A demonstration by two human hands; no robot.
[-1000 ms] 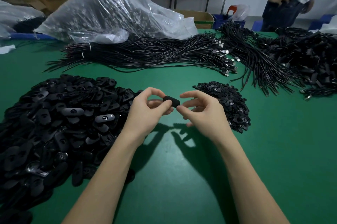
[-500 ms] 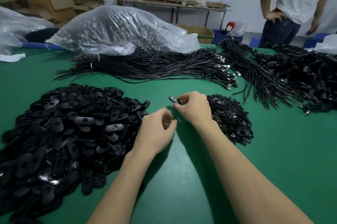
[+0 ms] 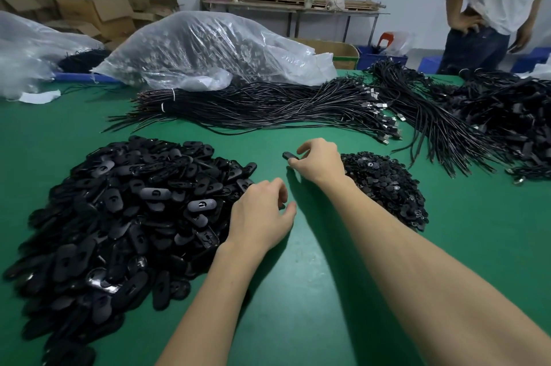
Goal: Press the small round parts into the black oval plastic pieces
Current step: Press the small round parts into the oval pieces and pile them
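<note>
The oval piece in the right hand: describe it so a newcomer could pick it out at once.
On the green table, find the bare strip between the big heap of black oval pieces on the left and the smaller heap of round parts on the right. Above that strip the right hand pinches one black oval piece. It alone is held off the table, apart from both heaps.

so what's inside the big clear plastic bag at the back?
The clear plastic bag shows dark strands, apparently more cable like the bundles in front; the crinkled film blurs anything deeper.
</note>
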